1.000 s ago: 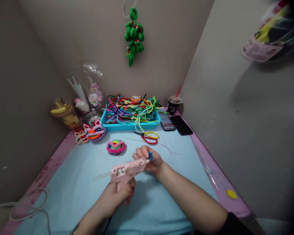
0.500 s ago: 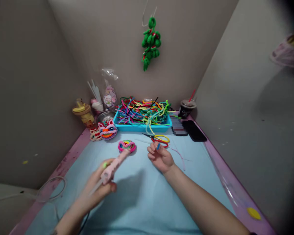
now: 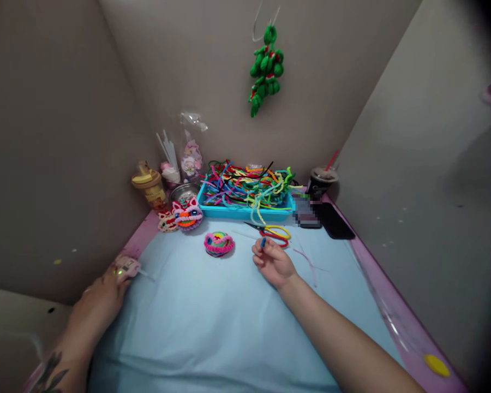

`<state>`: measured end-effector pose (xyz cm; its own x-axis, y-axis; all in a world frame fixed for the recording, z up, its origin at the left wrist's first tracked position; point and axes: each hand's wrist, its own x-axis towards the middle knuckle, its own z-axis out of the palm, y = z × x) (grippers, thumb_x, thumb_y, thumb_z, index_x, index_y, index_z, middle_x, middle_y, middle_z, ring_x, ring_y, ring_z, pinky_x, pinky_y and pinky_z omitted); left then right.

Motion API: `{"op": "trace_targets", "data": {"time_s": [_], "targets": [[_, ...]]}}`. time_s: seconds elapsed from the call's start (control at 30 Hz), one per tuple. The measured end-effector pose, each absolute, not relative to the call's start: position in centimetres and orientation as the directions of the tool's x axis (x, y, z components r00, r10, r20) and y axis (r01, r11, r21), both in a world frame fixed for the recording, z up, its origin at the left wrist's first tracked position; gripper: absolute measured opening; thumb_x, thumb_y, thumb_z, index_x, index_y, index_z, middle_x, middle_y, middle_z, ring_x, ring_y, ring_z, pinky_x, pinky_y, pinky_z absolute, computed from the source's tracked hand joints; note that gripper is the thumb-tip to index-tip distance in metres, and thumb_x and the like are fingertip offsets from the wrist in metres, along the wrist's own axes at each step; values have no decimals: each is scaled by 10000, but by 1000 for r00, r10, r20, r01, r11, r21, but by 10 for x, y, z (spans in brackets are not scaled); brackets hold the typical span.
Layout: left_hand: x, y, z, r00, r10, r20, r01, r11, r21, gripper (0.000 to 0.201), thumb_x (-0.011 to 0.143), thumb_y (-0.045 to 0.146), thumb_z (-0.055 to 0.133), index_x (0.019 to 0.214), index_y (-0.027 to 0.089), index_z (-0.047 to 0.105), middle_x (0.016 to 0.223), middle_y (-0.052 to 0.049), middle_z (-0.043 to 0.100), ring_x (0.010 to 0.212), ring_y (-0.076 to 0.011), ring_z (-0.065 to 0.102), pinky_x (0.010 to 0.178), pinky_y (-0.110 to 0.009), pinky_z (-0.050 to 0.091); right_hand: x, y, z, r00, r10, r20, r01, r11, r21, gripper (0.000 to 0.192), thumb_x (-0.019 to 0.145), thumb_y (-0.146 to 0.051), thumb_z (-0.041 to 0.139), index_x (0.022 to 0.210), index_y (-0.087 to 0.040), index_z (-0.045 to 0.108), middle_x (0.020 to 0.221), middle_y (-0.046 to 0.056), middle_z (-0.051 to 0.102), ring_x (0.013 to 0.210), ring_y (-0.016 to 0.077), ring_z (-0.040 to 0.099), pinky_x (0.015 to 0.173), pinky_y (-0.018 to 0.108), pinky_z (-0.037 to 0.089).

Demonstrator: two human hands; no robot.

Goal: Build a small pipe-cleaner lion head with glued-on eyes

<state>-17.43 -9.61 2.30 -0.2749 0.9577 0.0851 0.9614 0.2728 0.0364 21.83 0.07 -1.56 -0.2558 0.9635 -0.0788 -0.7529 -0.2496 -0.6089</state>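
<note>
At the left edge of the table, my left hand has its fingers around a pink hot glue gun. A green light glows on the gun, and a pale glue stick pokes out toward the right. My right hand is closed in a pinch on a small blue fuzzy piece, palm turned up, just in front of the scissors. Between my hands a pink-rimmed pipe cleaner lion head piece with a multicoloured middle lies on the light blue cloth.
A blue tray heaped with pipe cleaners stands at the back. Left of it are a finished lion head, a metal bowl and a yellow cup. A black phone and a drink cup sit at right.
My left hand has carried the glue gun from beside the pink-rimmed piece to the table's left edge. My right hand keeps its pinch on the blue piece. The view has shifted slightly.
</note>
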Motion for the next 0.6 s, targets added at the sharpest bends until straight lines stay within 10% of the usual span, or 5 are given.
{"op": "trace_targets", "data": {"time_s": [0.2, 0.6], "targets": [[-149, -97, 41, -268, 959, 96, 925, 284, -252, 515, 871, 476, 312, 1171, 120, 530, 889, -157, 627, 823, -379, 597, 645, -448, 473, 217, 5, -16, -146, 974, -171, -432, -218, -875, 207, 570, -278, 761, 629, -156, 605, 525, -34, 492, 445, 61, 323, 424, 208, 176], [-71, 2, 52, 86, 951, 296, 861, -221, 459, 402, 858, 295, 370, 1181, 128, 542, 1174, -136, 578, 1079, -247, 544, 906, -380, 449, 205, 17, -6, -102, 977, -189, -73, -197, -978, 178, 581, -312, 677, 580, -150, 601, 474, -56, 454, 435, 56, 304, 443, 217, 218]]}}
